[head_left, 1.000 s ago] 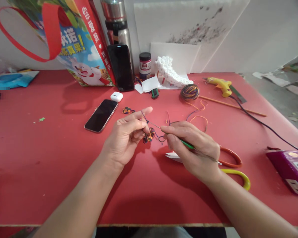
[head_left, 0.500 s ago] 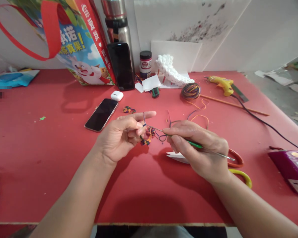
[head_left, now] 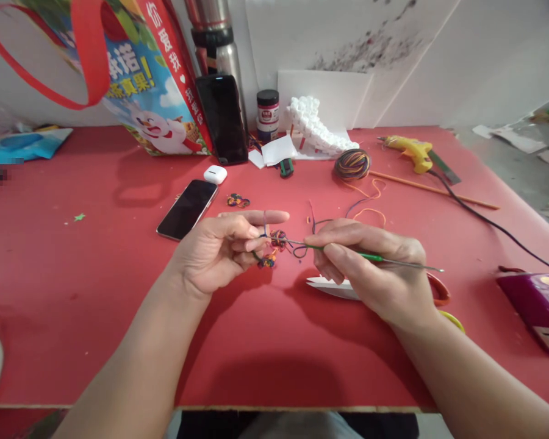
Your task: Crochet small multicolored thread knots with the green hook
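My left hand point(head_left: 226, 247) pinches a small multicoloured crochet piece point(head_left: 268, 261), with its index finger stretched out and yarn looped over it. Between thumb and fingers, my right hand point(head_left: 370, 262) holds a crochet hook point(head_left: 370, 256) with a green grip. The hook's thin metal tip reaches the yarn at the left fingertips; whether it is inside a loop I cannot tell. Colourful strands run across the table to a yarn ball point(head_left: 352, 164). Scissors point(head_left: 332, 288) lie under my right hand, which partly hides them.
Left of my hands lie a phone point(head_left: 187, 209), a white earbud case point(head_left: 215, 175) and a small crochet piece point(head_left: 238, 200). Behind stand a second phone point(head_left: 222, 119), a jar point(head_left: 268, 116) and a gift bag point(head_left: 165, 122). A yellow glue gun point(head_left: 409, 152) and a purple power strip point(head_left: 535, 305) are at right.
My right hand has shifted slightly right and down, and the crochet hook now lies flatter. The left hand stays nearly in place, still pinching the crochet piece.
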Action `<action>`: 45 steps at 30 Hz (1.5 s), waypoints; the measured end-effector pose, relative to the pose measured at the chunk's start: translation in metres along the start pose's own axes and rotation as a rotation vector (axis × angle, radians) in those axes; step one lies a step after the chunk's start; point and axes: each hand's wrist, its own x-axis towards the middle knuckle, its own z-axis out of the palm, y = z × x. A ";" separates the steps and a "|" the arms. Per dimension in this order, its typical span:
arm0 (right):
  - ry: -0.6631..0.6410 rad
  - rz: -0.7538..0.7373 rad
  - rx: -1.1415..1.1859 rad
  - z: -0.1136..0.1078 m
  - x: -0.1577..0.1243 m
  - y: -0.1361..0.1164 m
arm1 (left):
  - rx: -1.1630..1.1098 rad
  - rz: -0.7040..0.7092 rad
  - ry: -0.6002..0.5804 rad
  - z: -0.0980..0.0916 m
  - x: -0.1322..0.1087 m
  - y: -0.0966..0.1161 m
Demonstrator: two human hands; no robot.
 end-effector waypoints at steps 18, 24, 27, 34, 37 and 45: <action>0.153 0.042 0.163 0.008 -0.005 0.016 | 0.056 0.370 -0.043 0.020 0.002 -0.027; 0.167 0.026 0.172 0.009 -0.004 0.017 | 0.097 0.427 0.015 0.021 0.002 -0.026; 0.189 0.012 0.124 0.010 -0.004 0.016 | 0.085 0.418 0.029 0.021 0.003 -0.026; 0.227 -0.111 -0.218 0.016 -0.006 0.013 | 0.021 0.480 0.135 0.027 0.005 -0.032; 0.201 -0.155 -0.348 0.016 -0.010 0.016 | 0.029 0.480 0.176 0.032 0.004 -0.037; 0.125 -0.335 -0.529 0.020 -0.011 0.023 | -0.080 0.385 0.193 0.039 0.002 -0.040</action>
